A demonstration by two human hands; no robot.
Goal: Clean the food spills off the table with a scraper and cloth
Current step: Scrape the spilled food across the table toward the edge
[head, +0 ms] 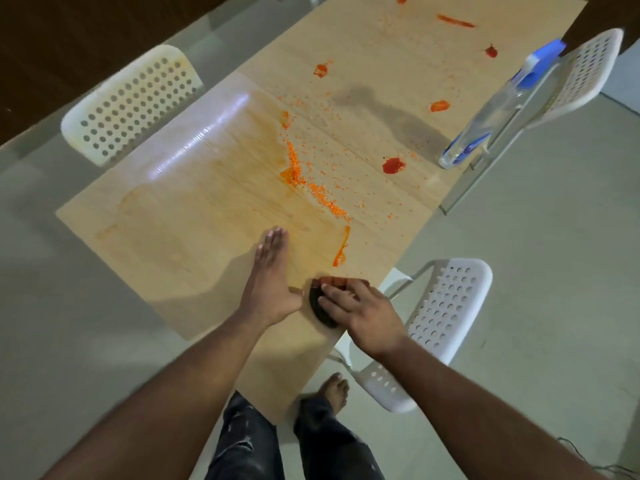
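A light wooden table [180,216] carries orange and red food spills. A line of orange crumbs [311,181] runs down its middle, ending in a red streak [342,249] near the right edge. Red blobs [393,165] lie farther back. My left hand [268,275] stands edge-on on the table with straight fingers, just left of a dark scraper [320,308]. My right hand [358,310] grips that scraper at the table's near right edge. Red smear shows on the scraper's front. No cloth is in view.
A clear spray bottle [485,123] with a blue and white trigger stands at the table's right edge. White perforated chairs stand at the left [131,102], the far right [581,74] and the near right [446,313]. My legs and a bare foot [334,389] are below the table.
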